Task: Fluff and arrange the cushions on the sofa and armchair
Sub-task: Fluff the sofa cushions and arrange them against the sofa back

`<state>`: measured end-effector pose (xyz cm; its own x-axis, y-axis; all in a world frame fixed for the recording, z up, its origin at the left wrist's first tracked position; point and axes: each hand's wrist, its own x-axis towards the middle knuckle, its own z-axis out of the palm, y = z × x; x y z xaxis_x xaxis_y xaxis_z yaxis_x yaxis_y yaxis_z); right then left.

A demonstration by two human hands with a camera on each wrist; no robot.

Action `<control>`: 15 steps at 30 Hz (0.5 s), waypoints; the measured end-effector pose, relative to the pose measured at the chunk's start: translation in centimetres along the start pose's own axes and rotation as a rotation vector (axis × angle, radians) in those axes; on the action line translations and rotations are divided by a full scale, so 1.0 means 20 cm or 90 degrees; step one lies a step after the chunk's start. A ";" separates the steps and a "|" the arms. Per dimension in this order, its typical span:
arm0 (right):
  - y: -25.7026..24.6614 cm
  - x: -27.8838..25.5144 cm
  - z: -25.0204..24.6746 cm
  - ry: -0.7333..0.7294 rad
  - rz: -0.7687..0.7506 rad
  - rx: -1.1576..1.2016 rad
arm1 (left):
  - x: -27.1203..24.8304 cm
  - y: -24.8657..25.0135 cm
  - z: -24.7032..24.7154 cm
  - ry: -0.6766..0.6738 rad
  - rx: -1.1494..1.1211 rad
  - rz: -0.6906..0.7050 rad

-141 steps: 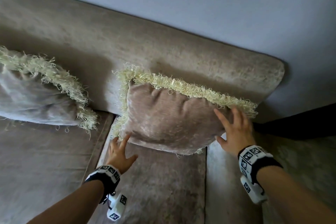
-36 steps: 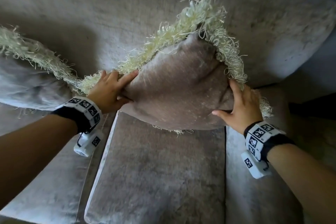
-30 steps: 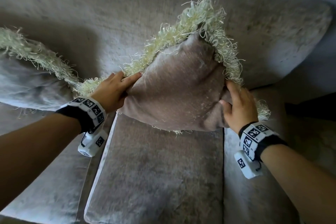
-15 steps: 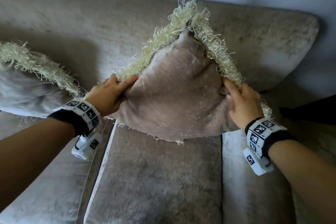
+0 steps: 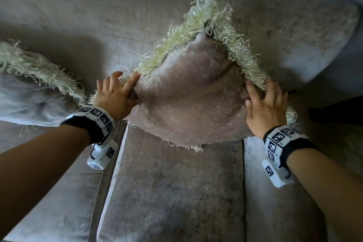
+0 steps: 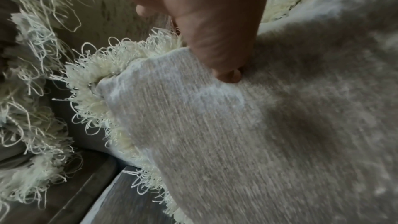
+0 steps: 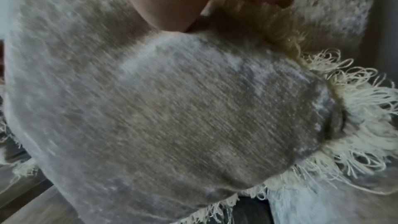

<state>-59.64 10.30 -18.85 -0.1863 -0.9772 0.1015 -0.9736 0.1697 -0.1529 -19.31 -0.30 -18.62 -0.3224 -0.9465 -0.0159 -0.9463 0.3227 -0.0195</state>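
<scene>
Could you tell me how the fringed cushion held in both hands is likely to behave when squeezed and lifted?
The cushion probably squashes easily: it dents under the left hand and right hand. It seems light, held up by its sides. Its fringe looks floppy.

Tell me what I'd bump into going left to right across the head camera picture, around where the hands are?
second fringed cushion → left hand → held cushion → right hand → sofa armrest
</scene>
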 end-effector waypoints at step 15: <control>-0.25 -0.36 -0.69 -0.090 0.008 0.020 | -0.33 0.05 -0.53 -0.097 -0.118 0.007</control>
<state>-55.28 18.34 -5.18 -0.1756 -0.9837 -0.0394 -0.9664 0.1799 -0.1838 -18.50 6.13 -8.02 -0.3390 -0.9260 -0.1661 -0.9353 0.3128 0.1653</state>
